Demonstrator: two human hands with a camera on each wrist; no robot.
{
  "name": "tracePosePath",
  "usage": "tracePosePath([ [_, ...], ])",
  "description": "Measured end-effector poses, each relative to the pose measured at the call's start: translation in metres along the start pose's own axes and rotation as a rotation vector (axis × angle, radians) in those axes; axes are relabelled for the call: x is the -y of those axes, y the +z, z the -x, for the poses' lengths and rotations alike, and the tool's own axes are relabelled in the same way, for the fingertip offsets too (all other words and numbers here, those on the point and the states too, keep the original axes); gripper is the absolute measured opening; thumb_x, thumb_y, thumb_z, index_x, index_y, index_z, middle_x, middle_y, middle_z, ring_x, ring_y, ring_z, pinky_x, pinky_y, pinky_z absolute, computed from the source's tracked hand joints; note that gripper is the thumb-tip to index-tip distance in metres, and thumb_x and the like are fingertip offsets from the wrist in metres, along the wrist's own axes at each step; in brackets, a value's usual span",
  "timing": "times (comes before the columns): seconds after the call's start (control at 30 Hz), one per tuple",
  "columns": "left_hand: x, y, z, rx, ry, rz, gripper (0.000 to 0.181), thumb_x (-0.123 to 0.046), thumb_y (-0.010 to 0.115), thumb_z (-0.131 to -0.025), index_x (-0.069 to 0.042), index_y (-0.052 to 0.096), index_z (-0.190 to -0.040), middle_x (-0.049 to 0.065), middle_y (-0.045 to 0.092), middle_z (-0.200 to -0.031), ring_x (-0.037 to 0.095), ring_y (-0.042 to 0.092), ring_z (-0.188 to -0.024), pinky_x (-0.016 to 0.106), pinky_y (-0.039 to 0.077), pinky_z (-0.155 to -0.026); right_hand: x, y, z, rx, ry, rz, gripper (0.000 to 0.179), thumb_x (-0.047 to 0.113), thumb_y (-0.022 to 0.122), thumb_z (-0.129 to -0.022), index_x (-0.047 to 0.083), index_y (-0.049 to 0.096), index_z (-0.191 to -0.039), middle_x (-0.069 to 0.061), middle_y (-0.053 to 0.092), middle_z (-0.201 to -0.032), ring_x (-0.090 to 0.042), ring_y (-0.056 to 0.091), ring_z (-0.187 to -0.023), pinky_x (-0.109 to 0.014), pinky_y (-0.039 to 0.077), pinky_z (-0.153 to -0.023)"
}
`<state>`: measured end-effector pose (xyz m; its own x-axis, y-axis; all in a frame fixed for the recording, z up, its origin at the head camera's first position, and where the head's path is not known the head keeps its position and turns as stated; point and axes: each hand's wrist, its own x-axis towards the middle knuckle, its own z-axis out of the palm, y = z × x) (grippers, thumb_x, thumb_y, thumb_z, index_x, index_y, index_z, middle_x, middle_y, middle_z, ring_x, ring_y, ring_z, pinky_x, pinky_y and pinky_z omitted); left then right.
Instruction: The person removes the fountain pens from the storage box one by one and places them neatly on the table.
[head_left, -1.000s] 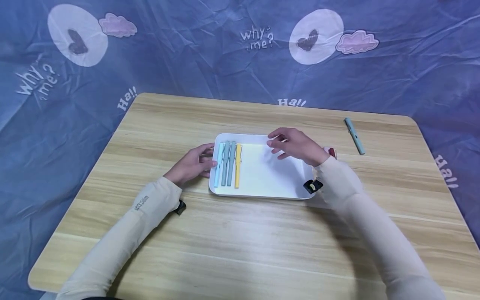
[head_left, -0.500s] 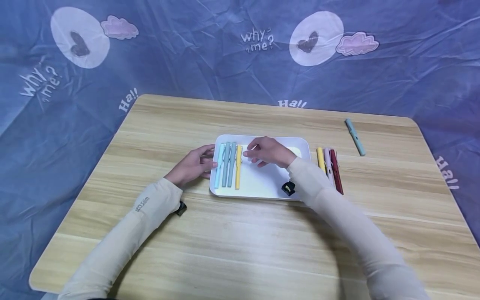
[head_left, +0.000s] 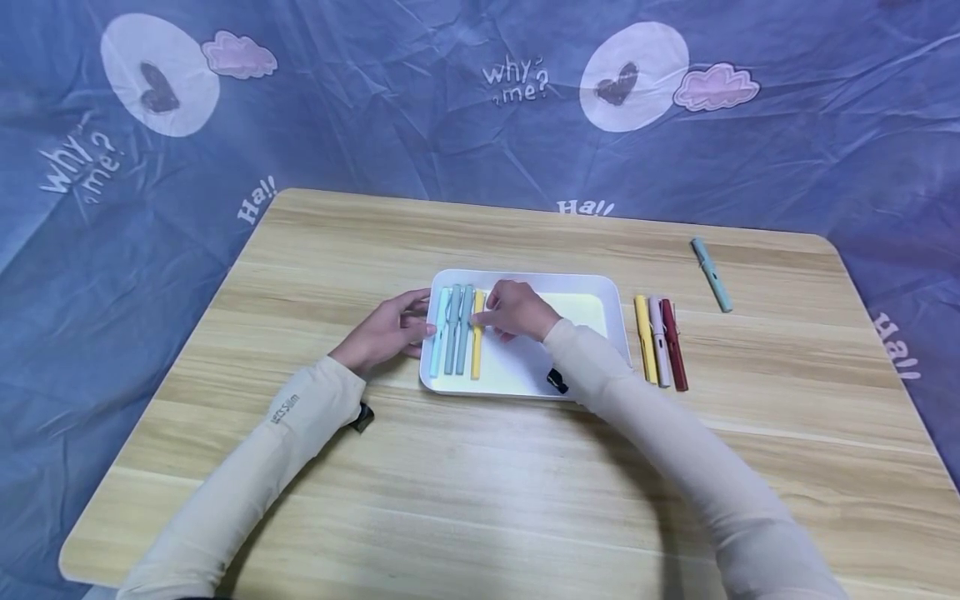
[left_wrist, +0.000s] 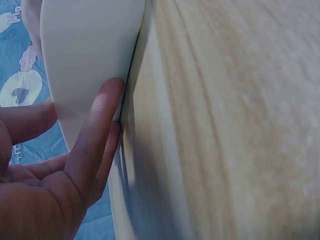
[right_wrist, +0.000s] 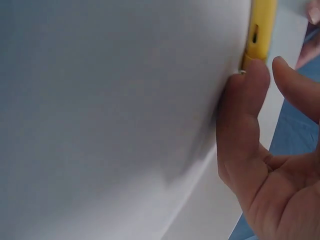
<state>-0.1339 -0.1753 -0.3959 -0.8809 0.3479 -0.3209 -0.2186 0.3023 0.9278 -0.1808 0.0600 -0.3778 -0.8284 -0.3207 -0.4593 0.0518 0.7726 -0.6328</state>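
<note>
A shallow white tray holds a row of capped pens at its left end: a light-blue pen, two grey-teal pens and a yellow pen. My left hand rests against the tray's left side; in the left wrist view its fairly straight fingers touch the outer wall. Inside the tray, my right hand is at the yellow pen. The right wrist view shows fingertips against that pen, while the thumb stands slightly apart on its other side. The pen's part behind the fingers is hidden.
Right of the tray lie another yellow pen, a lilac pen and a dark red pen, side by side. A teal pen lies farther back on the wooden table. A blue printed cloth hangs behind.
My right hand has come left and down from above the tray's right part to the yellow pen, uncovering the loose pens on the right. The left hand, tray and pens stay put.
</note>
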Motion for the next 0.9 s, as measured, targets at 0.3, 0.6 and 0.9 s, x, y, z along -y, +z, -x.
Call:
tracePosePath([
  [0.3,-0.004,0.001,0.001,-0.005,0.015,0.004,0.069,0.000,0.059,-0.104,0.000,0.024,-0.163,0.027,0.041,-0.154,0.043,0.052,-0.134,0.039,0.065,-0.087,0.001,0.001,0.000,-0.027,0.036,0.036,0.036,0.021,0.076,-0.098,-0.001,0.057,-0.118,-0.013,0.069,-0.097,-0.016,0.068,-0.066,-0.026,0.059,-0.062],
  [0.6,-0.004,0.000,0.003,-0.003,0.017,0.009,0.070,-0.001,0.059,-0.104,-0.001,0.024,-0.163,0.027,0.041,-0.154,0.043,0.052,-0.134,0.039,0.064,-0.089,-0.008,-0.003,0.002,-0.019,0.036,-0.019,0.021,0.018,0.075,-0.098,-0.002,0.069,-0.102,-0.012,0.072,-0.088,-0.016,0.073,-0.068,-0.026,0.064,-0.067],
  [0.9,-0.002,0.001,0.003,-0.002,0.019,0.014,0.070,-0.001,0.060,-0.104,-0.001,0.023,-0.164,0.027,0.041,-0.154,0.043,0.052,-0.134,0.039,0.065,-0.088,-0.012,-0.005,0.006,-0.007,0.039,-0.071,0.021,0.017,0.075,-0.096,-0.002,0.068,-0.098,-0.011,0.069,-0.087,-0.017,0.073,-0.068,-0.027,0.065,-0.067],
])
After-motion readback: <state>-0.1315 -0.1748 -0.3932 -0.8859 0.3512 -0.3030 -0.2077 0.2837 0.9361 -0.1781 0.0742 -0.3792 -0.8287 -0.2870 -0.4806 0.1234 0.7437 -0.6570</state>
